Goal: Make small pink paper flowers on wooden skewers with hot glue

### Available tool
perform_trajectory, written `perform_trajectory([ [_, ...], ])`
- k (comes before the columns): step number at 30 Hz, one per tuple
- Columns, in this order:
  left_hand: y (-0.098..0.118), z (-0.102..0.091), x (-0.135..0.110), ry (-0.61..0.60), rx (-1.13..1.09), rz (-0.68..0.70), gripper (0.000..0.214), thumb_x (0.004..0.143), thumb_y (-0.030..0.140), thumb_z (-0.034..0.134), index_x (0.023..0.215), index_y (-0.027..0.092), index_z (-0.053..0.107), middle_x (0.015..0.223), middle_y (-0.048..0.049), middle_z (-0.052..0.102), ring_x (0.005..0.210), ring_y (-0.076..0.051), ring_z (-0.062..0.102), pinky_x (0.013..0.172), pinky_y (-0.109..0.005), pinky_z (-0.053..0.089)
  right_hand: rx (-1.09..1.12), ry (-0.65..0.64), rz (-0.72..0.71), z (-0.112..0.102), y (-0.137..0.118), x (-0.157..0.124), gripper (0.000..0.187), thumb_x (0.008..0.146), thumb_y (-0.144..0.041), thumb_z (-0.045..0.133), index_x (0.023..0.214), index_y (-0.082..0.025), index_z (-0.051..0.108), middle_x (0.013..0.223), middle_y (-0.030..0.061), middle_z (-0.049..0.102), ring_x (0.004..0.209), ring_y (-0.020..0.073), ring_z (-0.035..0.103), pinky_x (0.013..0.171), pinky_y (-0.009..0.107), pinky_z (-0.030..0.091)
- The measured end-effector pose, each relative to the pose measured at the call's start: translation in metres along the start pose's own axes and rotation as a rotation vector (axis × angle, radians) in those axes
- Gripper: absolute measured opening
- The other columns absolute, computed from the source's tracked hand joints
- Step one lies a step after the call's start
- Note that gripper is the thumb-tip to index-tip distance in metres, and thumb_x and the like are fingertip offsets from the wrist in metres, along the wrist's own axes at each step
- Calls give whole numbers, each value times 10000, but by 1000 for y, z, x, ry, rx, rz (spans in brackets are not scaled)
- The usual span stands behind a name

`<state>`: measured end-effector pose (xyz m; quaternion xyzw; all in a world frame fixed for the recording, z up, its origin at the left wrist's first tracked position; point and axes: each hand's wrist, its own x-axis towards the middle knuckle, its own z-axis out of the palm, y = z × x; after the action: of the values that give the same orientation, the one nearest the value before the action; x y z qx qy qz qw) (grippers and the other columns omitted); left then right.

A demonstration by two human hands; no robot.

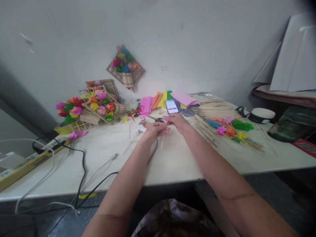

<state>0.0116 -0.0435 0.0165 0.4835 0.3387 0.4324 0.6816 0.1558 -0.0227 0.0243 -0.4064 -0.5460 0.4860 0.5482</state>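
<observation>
Two hands meet over the middle of the white table (172, 164), well back from its front edge. The left hand (153, 130) is curled shut around the top of a thin wooden stick (162, 141), which hangs almost straight down, its lower end just above the tabletop. The right hand (178, 122) has its fingertips pinched on a pink scrap (166, 121) right at the stick's top. It's too small to tell what the scrap is.

Room-wise, the nearest open space is the bare stretch between the hands and the front edge. A black cable (98, 184) cuts across it from under the left wrist and drops over the edge. Further left it's mostly bare too, with white leads and a power strip (29, 163) along the left edge.

It's tighter everywhere else. The scissors (157, 119) lie just behind the hands, with a lit phone (171, 106) and a fan of coloured paper sheets (158, 99) beyond them near the wall. A small white glue gun (139, 129) sits just beside the left hand. On the right a big spread of sticks (214, 107) and loose paper flowers (230, 129) comes close to the right forearm. Baskets of flowers (91, 107) crowd the back left corner, and a white bowl (262, 115) sits at the far right edge.
</observation>
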Motion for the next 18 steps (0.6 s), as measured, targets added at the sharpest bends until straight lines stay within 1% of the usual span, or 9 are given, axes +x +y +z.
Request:
perform_trajectory([
  [4, -1, 1, 0, -17, 12, -14, 125, 688, 162, 676, 757, 87, 604, 673, -73, 677, 576, -141, 644, 601, -255, 519, 51, 32, 21, 2, 3, 2, 250, 494, -358, 776, 548, -155, 639, 555, 3, 598, 536, 105, 478, 572, 270, 353],
  [6, -1, 0, 0, -19, 13, -11, 124, 688, 158, 675, 761, 87, 605, 673, -73, 678, 577, -139, 645, 603, -253, 519, 63, 19, 40, 2, 2, 2, 251, 490, -354, 780, 553, -153, 643, 573, 9, 609, 540, 106, 482, 571, 269, 354],
  [9, -2, -1, 1, -15, 4, 0, 136, 682, 166, 683, 763, 87, 606, 678, -74, 680, 557, -127, 635, 607, -253, 521, 66, -27, 60, -2, 1, 1, 291, 562, -424, 741, 610, -149, 661, 638, 28, 634, 545, 105, 487, 543, 262, 342],
  [12, -3, -2, 1, -10, -12, 7, 137, 681, 164, 684, 763, 84, 608, 685, -75, 681, 545, -121, 629, 598, -250, 520, 72, -8, 45, -6, -1, 1, 333, 615, -479, 696, 651, -149, 669, 675, 37, 644, 542, 100, 479, 520, 255, 326],
  [18, -3, -1, 1, -32, 2, -18, 136, 684, 160, 680, 771, 85, 608, 683, -79, 682, 566, -130, 640, 602, -248, 519, 55, 15, 17, -3, 1, 3, 273, 553, -408, 749, 588, -154, 654, 639, 30, 641, 576, 116, 506, 572, 269, 349],
])
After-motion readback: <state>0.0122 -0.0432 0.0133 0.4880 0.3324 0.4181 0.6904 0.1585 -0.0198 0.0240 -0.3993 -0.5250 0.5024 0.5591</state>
